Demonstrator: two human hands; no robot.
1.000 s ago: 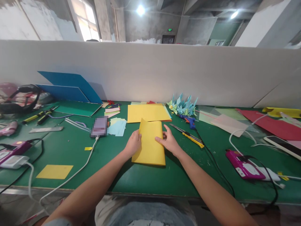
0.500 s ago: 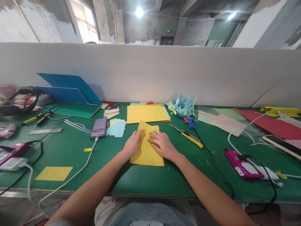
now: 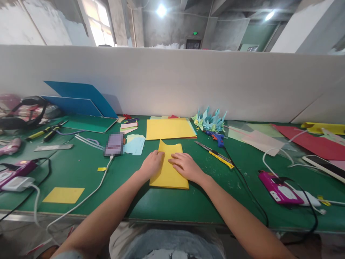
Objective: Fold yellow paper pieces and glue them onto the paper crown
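Note:
A folded yellow sheet of paper point(image 3: 169, 175) lies on the green table point(image 3: 172, 205) in front of me. My left hand point(image 3: 152, 163) rests on its left edge with the fingers curled over the paper. My right hand point(image 3: 185, 166) lies flat on the sheet's middle, fingers stretched leftward and pressing it down. Both hands touch the sheet. Just beyond it lies a stack of yellow sheets point(image 3: 169, 128).
A yellow utility knife point(image 3: 215, 154) and blue glue gun point(image 3: 215, 137) lie right of the sheet, with paper origami point(image 3: 208, 121) behind. A magenta device point(image 3: 279, 189) with cables sits at right. Small paper cards point(image 3: 134, 144), a phone point(image 3: 114, 144) and tools lie left. A white partition point(image 3: 172, 82) backs the table.
My right hand moved from the sheet's right edge onto its middle and flattened. The raised upper flap of the yellow sheet has come down flatter under both hands.

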